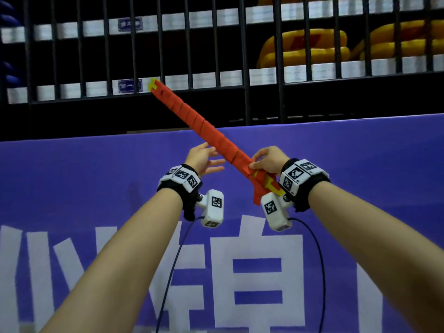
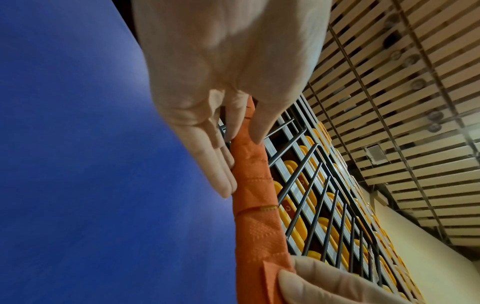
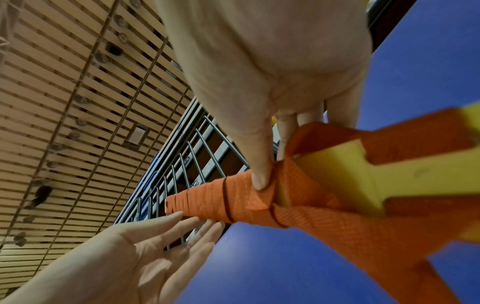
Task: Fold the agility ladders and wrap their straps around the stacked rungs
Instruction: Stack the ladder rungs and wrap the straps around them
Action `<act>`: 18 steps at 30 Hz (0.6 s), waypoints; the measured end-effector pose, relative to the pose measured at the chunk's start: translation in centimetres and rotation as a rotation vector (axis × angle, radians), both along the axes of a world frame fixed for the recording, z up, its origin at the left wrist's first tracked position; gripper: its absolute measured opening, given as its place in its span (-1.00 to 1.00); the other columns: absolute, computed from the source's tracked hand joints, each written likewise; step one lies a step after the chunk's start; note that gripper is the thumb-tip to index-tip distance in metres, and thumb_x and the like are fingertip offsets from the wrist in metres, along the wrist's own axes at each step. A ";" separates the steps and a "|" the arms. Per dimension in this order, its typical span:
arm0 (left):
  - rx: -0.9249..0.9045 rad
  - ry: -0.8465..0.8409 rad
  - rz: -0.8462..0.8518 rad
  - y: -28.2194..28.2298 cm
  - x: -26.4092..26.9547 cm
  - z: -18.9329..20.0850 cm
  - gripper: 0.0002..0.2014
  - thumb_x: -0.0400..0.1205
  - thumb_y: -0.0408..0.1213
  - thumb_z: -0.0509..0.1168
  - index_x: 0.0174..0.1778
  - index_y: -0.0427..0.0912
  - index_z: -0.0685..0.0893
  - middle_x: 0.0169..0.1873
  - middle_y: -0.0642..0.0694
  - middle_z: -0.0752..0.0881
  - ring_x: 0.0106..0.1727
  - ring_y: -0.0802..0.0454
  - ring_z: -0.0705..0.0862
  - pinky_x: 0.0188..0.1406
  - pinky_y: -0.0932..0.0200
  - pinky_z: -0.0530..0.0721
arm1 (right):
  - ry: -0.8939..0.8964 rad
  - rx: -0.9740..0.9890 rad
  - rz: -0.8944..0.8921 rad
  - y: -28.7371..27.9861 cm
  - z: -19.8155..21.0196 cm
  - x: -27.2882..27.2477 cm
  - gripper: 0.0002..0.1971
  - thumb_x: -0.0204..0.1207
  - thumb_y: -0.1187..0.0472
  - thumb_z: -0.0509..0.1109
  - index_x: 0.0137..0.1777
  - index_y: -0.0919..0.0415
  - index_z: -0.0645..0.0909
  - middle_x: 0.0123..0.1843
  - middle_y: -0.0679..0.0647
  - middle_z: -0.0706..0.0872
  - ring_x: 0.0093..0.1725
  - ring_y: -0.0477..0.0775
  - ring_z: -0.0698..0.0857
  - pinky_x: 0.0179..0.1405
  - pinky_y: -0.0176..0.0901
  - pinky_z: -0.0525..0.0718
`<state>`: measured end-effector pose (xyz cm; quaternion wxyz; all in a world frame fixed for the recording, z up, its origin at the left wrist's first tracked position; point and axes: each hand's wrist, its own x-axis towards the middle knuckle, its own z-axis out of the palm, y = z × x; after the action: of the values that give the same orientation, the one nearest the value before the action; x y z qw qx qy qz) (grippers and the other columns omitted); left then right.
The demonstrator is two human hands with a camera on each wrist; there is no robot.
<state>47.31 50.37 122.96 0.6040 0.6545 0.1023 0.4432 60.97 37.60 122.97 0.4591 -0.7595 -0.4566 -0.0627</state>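
A: Head view first. Any writing?

B: Large white characters run along the blue banner (image 1: 360, 150) at the bottom of the frame, cut off by the lower edge and by both forearms. Two small blue plates on the white shelf edges at upper left are too blurred to read. The wrist bands carry black-and-white square markers.

A: And the ladder?

B: The folded agility ladder (image 1: 206, 127), orange strap wound around its stacked yellow rungs, slants from mid-frame up toward the upper left, in front of the black railing (image 1: 247, 68). The right hand (image 1: 268, 159) grips its lower end, fingers curled around it. The left hand (image 1: 204, 158) is beside the bundle with fingers spread and straight.

A: Left wrist view?

B: The left hand (image 2: 221, 82) fills the top; its fingers (image 2: 223, 174) lie straight along the orange bundle (image 2: 254, 205), seemingly touching its side. At lower right the right hand (image 2: 324, 281) is cut off by the edge. Only here and in the right wrist view does a slatted ceiling show.

A: Right wrist view?

B: The thumb (image 3: 259, 160) presses into the orange wrap (image 3: 215, 199) at centre. A yellow rung end (image 3: 363, 174) at right is blurred, with a loose strap loop over it; the head view hides that loop. The left hand (image 3: 145, 242) at lower left is open-palmed.
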 end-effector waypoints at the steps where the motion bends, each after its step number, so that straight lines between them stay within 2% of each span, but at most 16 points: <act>1: 0.001 -0.010 -0.011 0.6 0.2 0.4 -0.59 0.76 -0.41 0.08 0.56 -0.30 0.30 0.02 -0.21 0.58 -0.01 -0.24 0.69 -0.03 -0.13 0.72 | -0.006 0.009 -0.015 0.6 0.3 0.3 -0.90 0.45 0.24 0.54 -0.09 0.18 0.67 -0.32 -0.02 0.60 -0.31 -0.03 0.60 -0.34 -0.22 0.60; 4: 0.000 -0.015 -0.054 2.7 1.0 2.1 -0.63 0.77 -0.32 0.09 0.49 -0.35 0.38 0.03 -0.26 0.61 -0.11 -0.16 0.72 -0.18 -0.07 0.77 | -0.027 0.023 -0.071 2.2 1.8 1.4 -0.89 0.44 0.23 0.55 -0.15 0.13 0.65 -0.32 -0.02 0.61 -0.29 -0.01 0.62 -0.19 -0.10 0.62; 6: -0.007 -0.016 -0.086 4.1 1.5 3.2 -0.58 0.77 -0.22 0.11 0.51 -0.34 0.36 0.03 -0.28 0.65 -0.06 -0.17 0.73 -0.25 -0.04 0.79 | -0.056 0.041 -0.121 3.1 3.0 2.0 -0.88 0.42 0.20 0.56 -0.21 0.08 0.64 -0.32 -0.02 0.62 -0.23 0.04 0.64 -0.12 -0.07 0.63; 8: -0.009 -0.022 -0.123 5.1 2.0 4.2 -0.56 0.78 -0.15 0.09 0.52 -0.30 0.35 0.12 -0.32 0.65 0.05 -0.22 0.71 -0.14 -0.10 0.77 | -0.104 0.050 -0.188 4.0 4.1 2.5 -0.90 0.43 0.17 0.55 -0.19 0.07 0.66 -0.29 -0.01 0.64 -0.14 0.06 0.63 -0.10 -0.11 0.59; 10: -0.006 -0.034 -0.161 6.0 2.6 5.2 -0.53 0.78 -0.08 0.06 0.54 -0.27 0.34 0.20 -0.31 0.63 0.15 -0.24 0.67 -0.01 -0.18 0.71 | -0.148 0.064 -0.259 4.8 4.9 2.8 -0.90 0.44 0.15 0.53 -0.08 0.05 0.69 -0.18 0.03 0.67 -0.09 0.05 0.62 -0.10 -0.18 0.51; 12: 0.023 0.000 -0.181 6.6 3.4 6.1 -0.46 0.76 0.04 0.04 0.57 -0.23 0.33 0.29 -0.30 0.60 0.23 -0.24 0.64 0.06 -0.24 0.68 | -0.184 0.098 -0.316 5.6 5.5 3.3 -0.89 0.46 0.15 0.51 -0.03 0.02 0.70 -0.05 0.05 0.74 0.02 0.10 0.68 -0.05 -0.17 0.56; 15: 0.079 0.077 -0.200 7.4 4.8 7.1 -0.38 0.72 0.17 0.00 0.62 -0.13 0.27 0.47 -0.25 0.48 0.43 -0.25 0.51 0.09 -0.24 0.64 | -0.291 0.117 -0.426 6.6 6.7 3.9 -0.85 0.49 0.17 0.47 0.04 0.01 0.72 0.10 0.11 0.75 0.18 0.23 0.68 0.08 -0.05 0.61; 18: 0.096 0.089 -0.199 8.1 6.3 8.1 -0.36 0.71 0.20 -0.01 0.63 -0.11 0.27 0.54 -0.18 0.41 0.50 -0.23 0.44 0.07 -0.21 0.65 | -0.380 0.118 -0.482 7.7 8.2 4.4 -0.84 0.53 0.19 0.41 0.07 0.01 0.72 0.12 0.13 0.74 0.18 0.26 0.67 0.02 -0.04 0.57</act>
<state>53.62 58.45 131.06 0.6079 0.7085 0.0423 0.3559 65.41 45.28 131.18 0.3808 -0.7924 -0.3368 -0.3370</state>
